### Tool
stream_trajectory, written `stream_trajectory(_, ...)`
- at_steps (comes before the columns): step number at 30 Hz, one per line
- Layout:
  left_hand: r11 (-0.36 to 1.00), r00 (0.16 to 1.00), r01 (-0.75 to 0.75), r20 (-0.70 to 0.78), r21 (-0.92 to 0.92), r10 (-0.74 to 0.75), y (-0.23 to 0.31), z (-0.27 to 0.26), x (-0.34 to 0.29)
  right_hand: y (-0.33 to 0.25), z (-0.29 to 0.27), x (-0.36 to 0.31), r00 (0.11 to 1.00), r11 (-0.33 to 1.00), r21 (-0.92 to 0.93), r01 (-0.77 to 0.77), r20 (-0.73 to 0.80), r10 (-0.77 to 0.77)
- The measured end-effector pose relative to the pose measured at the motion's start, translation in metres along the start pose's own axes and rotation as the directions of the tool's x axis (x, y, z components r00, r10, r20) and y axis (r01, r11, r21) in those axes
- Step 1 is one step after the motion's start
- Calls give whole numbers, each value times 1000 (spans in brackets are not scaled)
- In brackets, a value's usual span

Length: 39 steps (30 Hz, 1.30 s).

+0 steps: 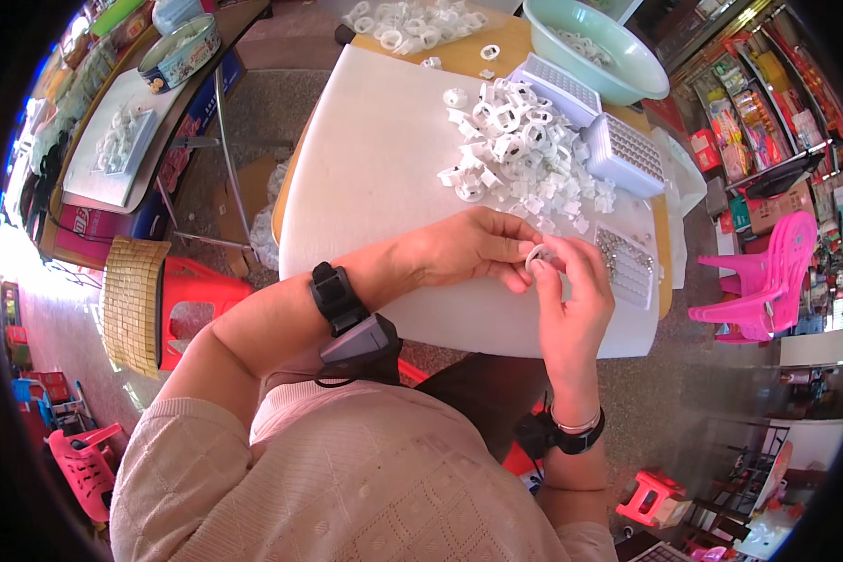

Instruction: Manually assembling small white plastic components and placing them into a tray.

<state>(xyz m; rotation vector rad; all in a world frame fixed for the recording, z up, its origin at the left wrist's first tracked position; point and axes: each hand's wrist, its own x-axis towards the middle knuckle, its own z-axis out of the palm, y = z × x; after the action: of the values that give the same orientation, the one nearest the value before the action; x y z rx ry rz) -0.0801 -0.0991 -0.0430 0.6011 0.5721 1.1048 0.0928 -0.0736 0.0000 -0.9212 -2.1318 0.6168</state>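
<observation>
Above the near part of the white-covered table (375,140), both hands meet at a small white plastic ring-shaped part (537,255). My left hand (482,247) pinches it from the left, fingers bent and thumb pressed in. From the other side, my right hand (576,288) grips the ring between thumb and fingers. Just beyond lies a heap of similar white plastic parts (525,140). To the right of my right hand is a shallow tray (637,292) with rows of small shiny pieces, their kind too small to make out.
Two white gridded trays (625,155) stand right of the heap, near a pale green basin (595,61). At the far edge sits a bag of white parts (412,23). A red stool (201,295) is left, a pink chair (768,276) right. Shelves of packages line the right side.
</observation>
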Motion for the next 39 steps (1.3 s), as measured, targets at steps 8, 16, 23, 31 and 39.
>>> stream_trajectory(8,997,998,-62,-11,44,62,-3,0,3,3,2,6,962,937,-217,273,78,-262)
stream_trajectory(16,993,999,-29,-42,118,35,0,2,1,9,5,5,986,988,-58,146,83,-141)
stream_trajectory(23,997,998,-58,2,46,58,2,1,-1,-5,1,1,977,981,-51,187,-98,-192)
stream_trajectory(31,994,997,-70,23,85,68,3,4,0,-3,2,-1,989,991,58,124,-83,-119)
stream_trajectory(39,987,998,-52,-28,150,57,9,14,-8,7,-4,-2,940,805,491,-333,105,324)
